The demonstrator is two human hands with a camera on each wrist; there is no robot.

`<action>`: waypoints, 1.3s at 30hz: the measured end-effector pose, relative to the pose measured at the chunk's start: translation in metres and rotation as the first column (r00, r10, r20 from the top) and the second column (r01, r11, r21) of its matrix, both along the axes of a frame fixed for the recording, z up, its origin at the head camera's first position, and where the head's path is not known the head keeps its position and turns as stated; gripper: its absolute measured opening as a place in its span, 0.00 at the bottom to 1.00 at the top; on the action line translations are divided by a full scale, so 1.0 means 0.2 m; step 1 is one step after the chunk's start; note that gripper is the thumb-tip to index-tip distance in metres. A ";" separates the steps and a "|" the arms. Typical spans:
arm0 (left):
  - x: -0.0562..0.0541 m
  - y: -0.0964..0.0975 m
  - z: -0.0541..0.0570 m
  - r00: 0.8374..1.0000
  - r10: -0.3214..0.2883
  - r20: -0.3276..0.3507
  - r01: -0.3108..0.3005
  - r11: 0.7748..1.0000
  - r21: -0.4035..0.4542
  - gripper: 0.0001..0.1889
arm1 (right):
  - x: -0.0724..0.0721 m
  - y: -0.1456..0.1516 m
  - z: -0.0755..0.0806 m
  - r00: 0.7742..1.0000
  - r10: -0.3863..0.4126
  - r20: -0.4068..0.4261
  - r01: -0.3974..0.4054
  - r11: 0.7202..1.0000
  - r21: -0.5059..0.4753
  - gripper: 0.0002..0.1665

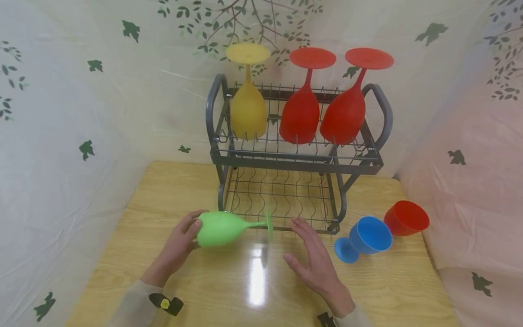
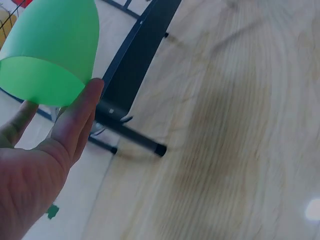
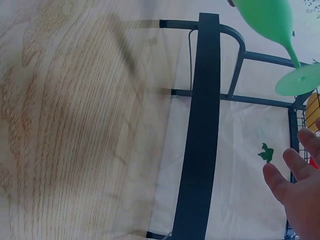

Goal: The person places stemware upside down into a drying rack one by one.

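A green plastic goblet (image 1: pixel 220 228) lies sideways in the air in front of the rack, its stem and foot pointing right. My left hand (image 1: pixel 180 245) grips it by the bowl near the rim, thumb on the near side. In the left wrist view the goblet (image 2: pixel 55 45) shows its open mouth, with fingers around the edge. My right hand (image 1: pixel 314 259) is apart from the goblet, fingers spread, just right of the foot. The right wrist view shows the goblet's foot above the fingertips (image 3: pixel 275 177) of that hand.
A dark two-tier dish rack (image 1: pixel 294 163) stands at the back. Upside down on its top tier are a yellow goblet (image 1: pixel 248 111) and two red goblets (image 1: pixel 300 116). On the wooden table (image 1: pixel 171 290), at right, a blue goblet (image 1: pixel 369 236) and a red cup (image 1: pixel 406 219) lie tilted.
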State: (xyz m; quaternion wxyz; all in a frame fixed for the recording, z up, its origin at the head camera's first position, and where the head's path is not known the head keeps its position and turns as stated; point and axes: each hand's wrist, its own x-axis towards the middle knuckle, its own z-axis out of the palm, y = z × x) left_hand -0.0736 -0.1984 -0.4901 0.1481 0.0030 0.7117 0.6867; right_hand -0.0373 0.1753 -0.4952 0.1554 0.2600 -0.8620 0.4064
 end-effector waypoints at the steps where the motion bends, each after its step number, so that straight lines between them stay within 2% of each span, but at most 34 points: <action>1: 0.00 0.01 0.00 1.000 0.007 0.001 -0.007 1.000 0.014 0.26 | 0.00 0.00 0.00 1.000 0.001 0.002 -0.001 1.000 -0.011 0.39; 4: 0.02 0.06 -0.01 0.999 0.032 0.003 -0.033 0.998 0.060 0.26 | 0.00 0.00 -0.01 1.000 0.006 -0.018 -0.007 0.999 -0.053 0.38; 11: 0.05 0.16 -0.02 0.998 0.066 0.004 -0.066 0.983 0.168 0.27 | 0.00 -0.02 0.01 0.991 0.014 -0.131 -0.032 0.990 -0.139 0.39; 14: 0.06 0.20 -0.03 0.996 0.087 0.025 -0.091 0.968 0.234 0.26 | 0.01 -0.03 0.03 0.988 0.015 -0.154 -0.041 0.985 -0.169 0.40; 19: 0.06 0.26 -0.04 0.989 0.128 0.075 -0.147 0.929 0.341 0.24 | 0.01 -0.04 0.03 0.978 -0.001 -0.209 -0.049 0.972 -0.231 0.41; 22: 0.07 0.29 -0.05 0.984 0.148 0.101 -0.175 0.915 0.364 0.25 | 0.00 -0.05 0.02 0.967 -0.014 -0.253 -0.058 0.959 -0.277 0.40; 28: 0.07 0.33 -0.06 0.977 0.178 0.116 -0.209 0.908 0.365 0.27 | 0.02 -0.08 -0.02 0.952 -0.015 -0.305 -0.088 0.943 -0.321 0.37; 33: 0.07 0.38 -0.07 0.979 0.175 0.107 -0.203 0.899 0.389 0.28 | 0.03 -0.10 -0.05 0.953 -0.004 -0.304 -0.101 0.940 -0.326 0.36; 39: 0.07 0.44 -0.06 0.981 0.167 0.102 -0.194 0.891 0.411 0.30 | 0.06 -0.12 -0.06 0.981 0.012 -0.191 -0.077 0.940 -0.333 0.36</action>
